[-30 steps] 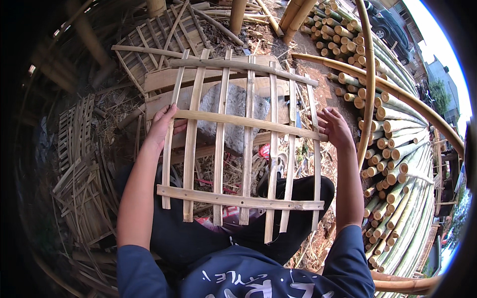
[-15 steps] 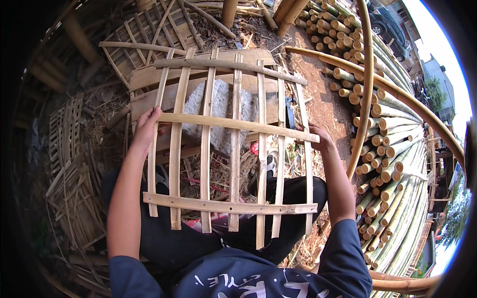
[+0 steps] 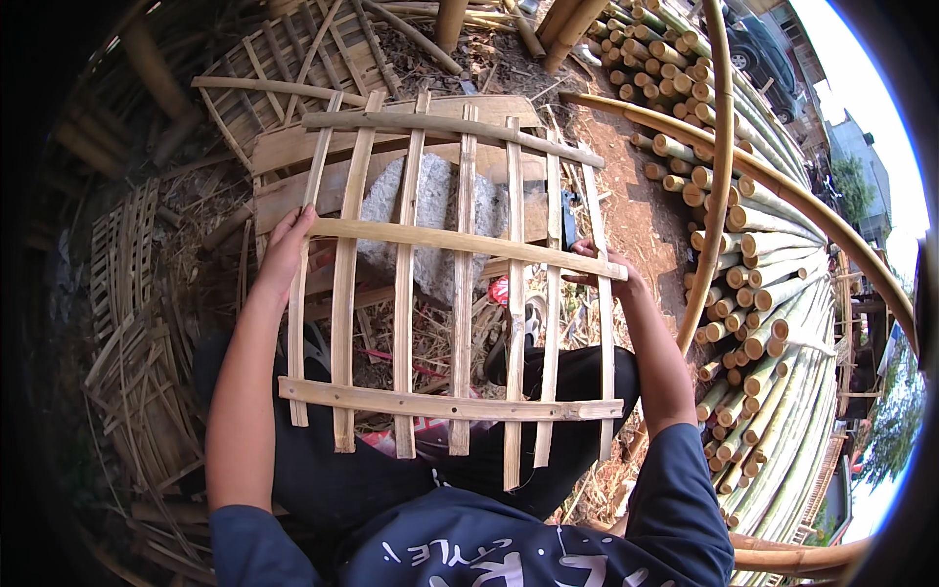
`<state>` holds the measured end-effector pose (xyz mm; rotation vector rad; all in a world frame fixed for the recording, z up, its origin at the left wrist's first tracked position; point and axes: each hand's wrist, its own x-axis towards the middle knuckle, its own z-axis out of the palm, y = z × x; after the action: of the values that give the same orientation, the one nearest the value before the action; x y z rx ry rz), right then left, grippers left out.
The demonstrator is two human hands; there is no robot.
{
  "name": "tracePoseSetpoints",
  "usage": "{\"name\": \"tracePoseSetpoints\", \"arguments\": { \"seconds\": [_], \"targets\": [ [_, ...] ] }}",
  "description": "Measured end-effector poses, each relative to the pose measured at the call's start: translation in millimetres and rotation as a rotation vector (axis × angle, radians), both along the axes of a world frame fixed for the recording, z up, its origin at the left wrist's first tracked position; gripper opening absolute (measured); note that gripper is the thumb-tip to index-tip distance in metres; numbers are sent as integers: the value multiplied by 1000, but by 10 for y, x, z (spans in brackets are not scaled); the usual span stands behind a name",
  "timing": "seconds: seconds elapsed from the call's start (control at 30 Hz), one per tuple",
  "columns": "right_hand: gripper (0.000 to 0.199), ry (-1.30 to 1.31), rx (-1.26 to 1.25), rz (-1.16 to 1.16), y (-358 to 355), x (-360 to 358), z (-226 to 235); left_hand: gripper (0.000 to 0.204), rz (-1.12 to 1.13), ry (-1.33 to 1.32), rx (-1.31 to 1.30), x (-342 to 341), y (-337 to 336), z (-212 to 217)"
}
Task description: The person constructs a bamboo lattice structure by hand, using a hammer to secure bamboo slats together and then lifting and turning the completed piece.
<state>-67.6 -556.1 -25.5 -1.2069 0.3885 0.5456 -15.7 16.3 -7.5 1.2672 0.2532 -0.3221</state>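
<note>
A bamboo lattice panel (image 3: 405, 293) spans the space above my lap, made of several upright slats crossed by three strips. My left hand (image 3: 285, 245) is closed on its left edge, where the middle strip meets the outermost slat. At the opposite edge, my right hand (image 3: 626, 274) grips the right end of that same strip, its fingers partly behind the slats. The nearest strip (image 3: 450, 407) shows small nail heads or holes. Behind the slats sits a rough grey stone block (image 3: 437, 230), partly hidden, with wooden boards (image 3: 279, 210) around its far side.
Cut bamboo poles (image 3: 758, 274) are stacked along the right, with a curved pole (image 3: 722, 166) arching before them. Another slatted panel (image 3: 293, 59) leans at the far left. Bamboo scraps (image 3: 147, 391) pile up on the left. A small red item (image 3: 499, 291) lies beyond the slats.
The panel stays in nearly the same place in both hands. My right hand's fingers have shifted and now reach farther inward behind the middle strip's right end.
</note>
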Motion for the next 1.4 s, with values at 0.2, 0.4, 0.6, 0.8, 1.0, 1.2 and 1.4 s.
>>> {"name": "tracePoseSetpoints", "arguments": {
  "seconds": [0.2,0.4,0.6,0.8,1.0,1.2,1.4],
  "targets": [
    [14,-84,66,-5,97,-9,8,31,-19,16,-95,9,48,-1],
    [11,-53,172,7,30,-77,158,31,-1,24,-83,-37,3,87],
    [19,-150,33,72,-41,-176,153,27,-19,13,-90,-38,-37,116],
    [22,-143,136,175,-97,-127,65,20,-35,2,-167,-12,10,54],
    [29,-185,-65,13,-126,-272,76,19,-32,-6,-231,-3,-74,74],
    [11,-180,-3,-167,-316,-440,14,18,-63,-7,-233,12,-133,40],
    [7,-158,-100,-255,-538,-689,-101,27,-84,-61,-90,35,-277,104]
  ]
}}
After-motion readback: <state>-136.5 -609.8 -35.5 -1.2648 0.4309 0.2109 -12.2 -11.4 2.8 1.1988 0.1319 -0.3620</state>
